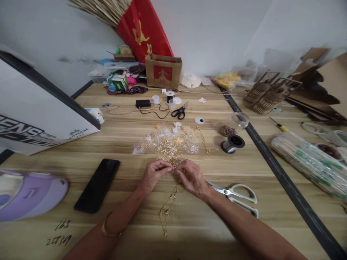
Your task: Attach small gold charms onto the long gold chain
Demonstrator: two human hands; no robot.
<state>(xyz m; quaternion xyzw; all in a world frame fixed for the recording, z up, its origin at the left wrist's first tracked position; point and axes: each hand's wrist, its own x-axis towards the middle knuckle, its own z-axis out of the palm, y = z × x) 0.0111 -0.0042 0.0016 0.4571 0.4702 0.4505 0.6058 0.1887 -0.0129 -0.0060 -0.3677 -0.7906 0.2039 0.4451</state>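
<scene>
My left hand (154, 174) and my right hand (191, 177) meet at the middle of the wooden table (206, 231), fingertips pinched together on the upper end of a gold bead chain (168, 207). The chain trails toward me between my wrists. Just beyond my fingers lies a heap of small gold and white jewellery pieces on clear plastic bags (169, 142). A gold bangle sits on my left wrist.
White-handled scissors (237, 195) lie right of my right hand, a black phone (97, 185) to the left. A wire spool (232, 143), bead cup (227, 130), black scissors (179, 111), purple cap (29, 193), white box (35, 108) and cardboard box (163, 71) surround.
</scene>
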